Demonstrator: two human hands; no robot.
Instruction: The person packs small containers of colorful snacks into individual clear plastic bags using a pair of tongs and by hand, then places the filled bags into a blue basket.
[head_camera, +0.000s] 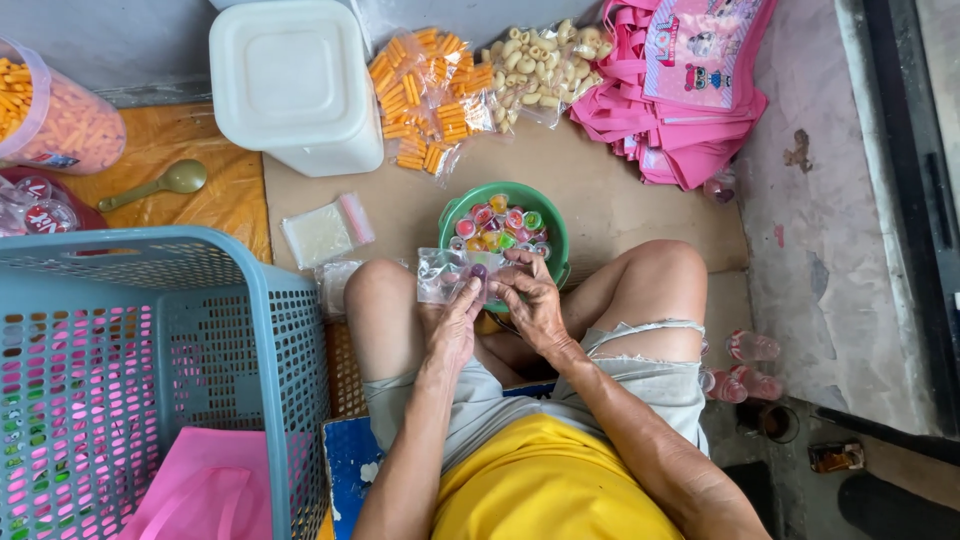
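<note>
I sit on the floor with both knees up. My left hand (452, 325) holds a small clear plastic bag (445, 274) open between my knees. My right hand (530, 300) pinches the bag's other edge, with a small purple jelly cup (479, 271) at its fingertips, at the bag's mouth. Right behind the bag stands a green bowl (552, 228) filled with several colourful jelly cups (496, 225).
A blue plastic basket (150, 350) with a pink bag (205, 495) inside stands at my left. Behind lie a white lidded tub (295, 85), bags of orange stick snacks (430, 90) and pale puffs (540, 65), a stack of pink bags (680, 90), clear packets (320, 232) and a green spoon (160, 184).
</note>
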